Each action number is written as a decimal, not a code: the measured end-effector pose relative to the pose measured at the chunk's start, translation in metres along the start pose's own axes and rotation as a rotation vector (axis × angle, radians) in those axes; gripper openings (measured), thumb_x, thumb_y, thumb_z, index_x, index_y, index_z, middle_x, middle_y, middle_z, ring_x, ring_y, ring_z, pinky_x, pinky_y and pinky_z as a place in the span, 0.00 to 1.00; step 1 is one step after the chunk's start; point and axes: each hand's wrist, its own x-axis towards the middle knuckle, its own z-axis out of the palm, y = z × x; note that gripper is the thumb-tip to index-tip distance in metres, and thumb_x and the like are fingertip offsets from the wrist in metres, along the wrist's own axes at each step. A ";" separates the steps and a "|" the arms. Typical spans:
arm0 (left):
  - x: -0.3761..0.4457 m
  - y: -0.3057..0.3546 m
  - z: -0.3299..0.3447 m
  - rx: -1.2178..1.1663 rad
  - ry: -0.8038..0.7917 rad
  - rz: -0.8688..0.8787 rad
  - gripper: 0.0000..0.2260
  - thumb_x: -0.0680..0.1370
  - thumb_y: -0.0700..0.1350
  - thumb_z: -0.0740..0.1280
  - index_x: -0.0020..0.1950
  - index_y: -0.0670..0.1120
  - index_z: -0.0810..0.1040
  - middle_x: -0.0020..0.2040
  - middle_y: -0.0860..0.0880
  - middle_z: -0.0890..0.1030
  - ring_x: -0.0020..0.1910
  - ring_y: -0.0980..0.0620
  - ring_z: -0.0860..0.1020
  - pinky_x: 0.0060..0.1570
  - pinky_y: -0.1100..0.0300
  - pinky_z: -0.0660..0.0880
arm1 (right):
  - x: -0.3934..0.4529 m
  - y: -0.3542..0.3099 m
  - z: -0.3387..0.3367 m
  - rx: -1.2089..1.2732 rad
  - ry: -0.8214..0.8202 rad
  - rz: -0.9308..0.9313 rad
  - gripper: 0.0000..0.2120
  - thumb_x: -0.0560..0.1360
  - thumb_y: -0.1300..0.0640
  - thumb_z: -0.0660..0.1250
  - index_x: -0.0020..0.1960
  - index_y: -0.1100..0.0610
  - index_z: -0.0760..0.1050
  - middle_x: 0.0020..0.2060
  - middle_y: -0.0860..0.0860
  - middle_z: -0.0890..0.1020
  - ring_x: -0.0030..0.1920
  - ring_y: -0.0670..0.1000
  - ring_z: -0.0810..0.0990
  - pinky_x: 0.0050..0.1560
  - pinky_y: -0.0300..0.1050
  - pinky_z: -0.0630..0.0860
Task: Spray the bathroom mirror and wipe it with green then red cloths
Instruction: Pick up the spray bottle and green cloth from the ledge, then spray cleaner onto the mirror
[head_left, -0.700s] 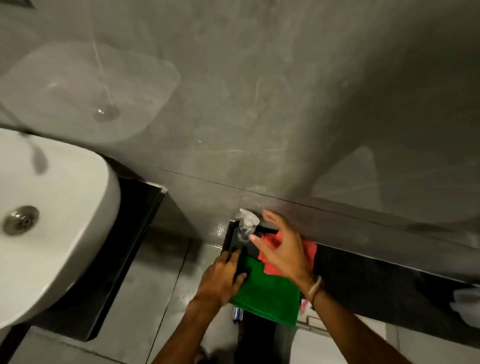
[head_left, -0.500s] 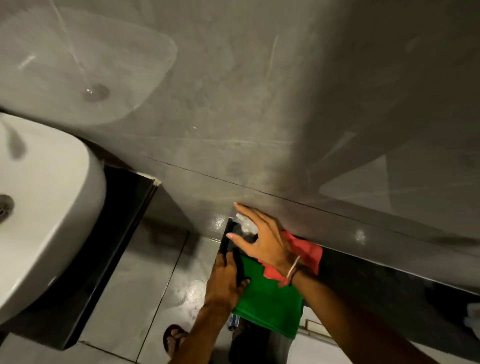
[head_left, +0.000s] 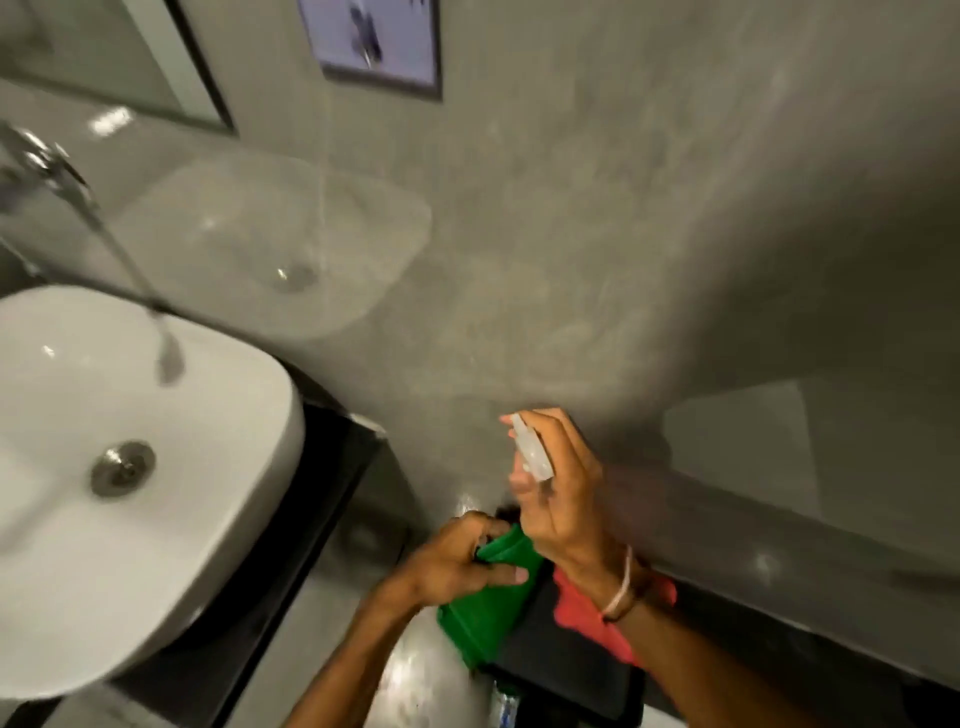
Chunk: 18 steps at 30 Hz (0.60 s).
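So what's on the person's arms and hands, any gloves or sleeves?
No gloves and no sleeves in view: both forearms are bare down to the frame edge. The right hand has a thin pale band around its wrist, with a darker band beside it. The left hand shows no ring, watch or band.

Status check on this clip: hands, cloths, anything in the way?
Right hand shut on spray bottle, lifted. Left hand gripping green cloth. Red cloth on dark ledge, under right wrist. Mirror up left, unobstructed.

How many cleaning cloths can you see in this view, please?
2. The green cloth is gripped by the left hand above the dark surface; the red cloth lies on that surface, partly hidden under the right wrist. Others may be out of view.
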 end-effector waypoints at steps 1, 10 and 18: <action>-0.011 0.026 -0.033 0.016 -0.045 0.051 0.17 0.75 0.45 0.76 0.59 0.37 0.82 0.55 0.43 0.84 0.54 0.50 0.81 0.61 0.53 0.76 | 0.023 -0.025 -0.005 0.022 0.048 -0.068 0.29 0.82 0.36 0.54 0.63 0.59 0.77 0.55 0.47 0.79 0.49 0.47 0.82 0.51 0.42 0.79; -0.175 0.272 -0.260 0.257 0.314 0.443 0.14 0.75 0.53 0.73 0.44 0.41 0.85 0.36 0.45 0.88 0.34 0.47 0.87 0.32 0.59 0.81 | 0.167 -0.235 -0.032 0.244 0.316 -0.364 0.26 0.82 0.31 0.43 0.58 0.37 0.78 0.44 0.51 0.83 0.36 0.56 0.83 0.36 0.58 0.79; -0.262 0.377 -0.322 0.390 0.640 0.629 0.17 0.79 0.55 0.69 0.38 0.43 0.82 0.32 0.47 0.81 0.28 0.50 0.80 0.27 0.62 0.74 | 0.205 -0.329 -0.012 0.318 0.283 -0.445 0.27 0.82 0.30 0.47 0.50 0.44 0.80 0.38 0.52 0.81 0.28 0.57 0.80 0.29 0.58 0.77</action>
